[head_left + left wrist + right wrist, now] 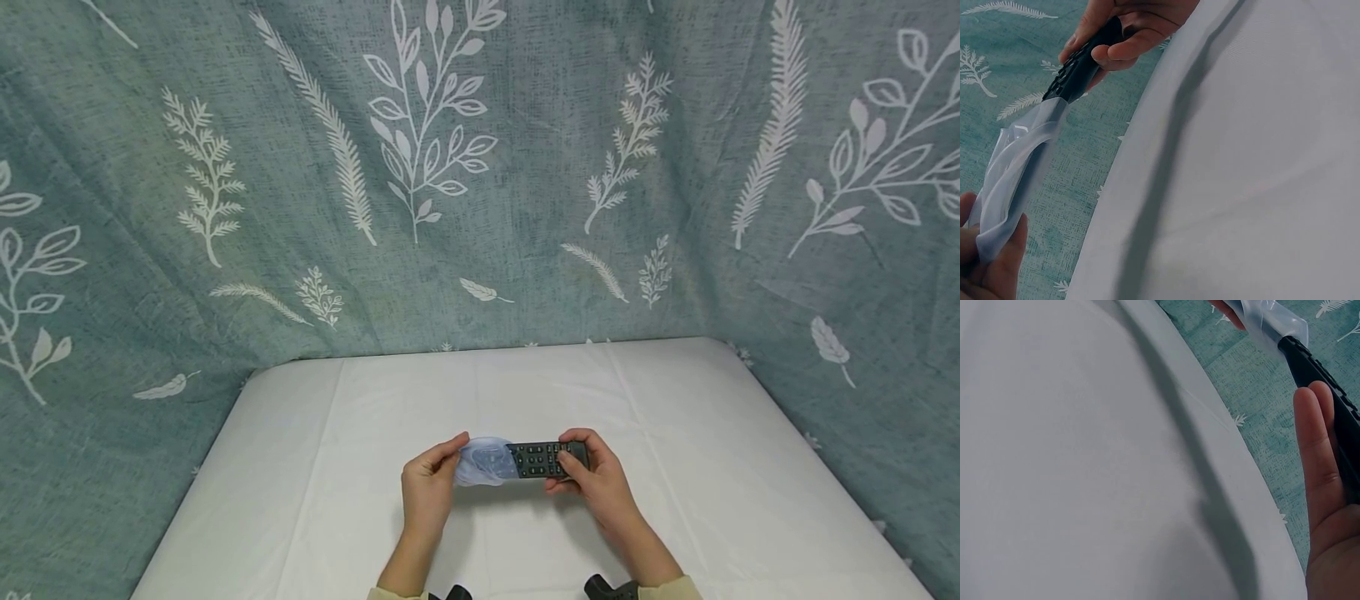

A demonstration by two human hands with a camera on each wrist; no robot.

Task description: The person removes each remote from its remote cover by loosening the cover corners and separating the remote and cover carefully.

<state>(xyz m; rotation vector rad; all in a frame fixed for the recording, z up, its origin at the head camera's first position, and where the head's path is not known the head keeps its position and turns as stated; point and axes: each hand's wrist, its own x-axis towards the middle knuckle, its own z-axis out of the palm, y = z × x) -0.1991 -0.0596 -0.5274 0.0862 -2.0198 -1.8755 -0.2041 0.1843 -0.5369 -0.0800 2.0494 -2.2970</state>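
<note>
A black remote control [534,460] with rows of buttons is held level above the white table. Its left part sits inside a translucent bluish plastic sleeve [486,462], which looks bunched and wrinkled. My left hand [431,487] pinches the sleeve's left end between thumb and fingers. At the other end, my right hand [600,483] grips the bare part of the remote, thumb on the button face. In the left wrist view the sleeve [1019,169] hangs in loose folds round the remote's end. The right wrist view shows the remote [1322,381] running along the right fingers [1316,444].
A white cloth-covered table [360,425] lies beneath both hands, with their shadows on it. Green fabric [525,167] with white leaf prints hangs behind and along the sides. Black straps or devices [611,588] show near both wrists at the bottom edge.
</note>
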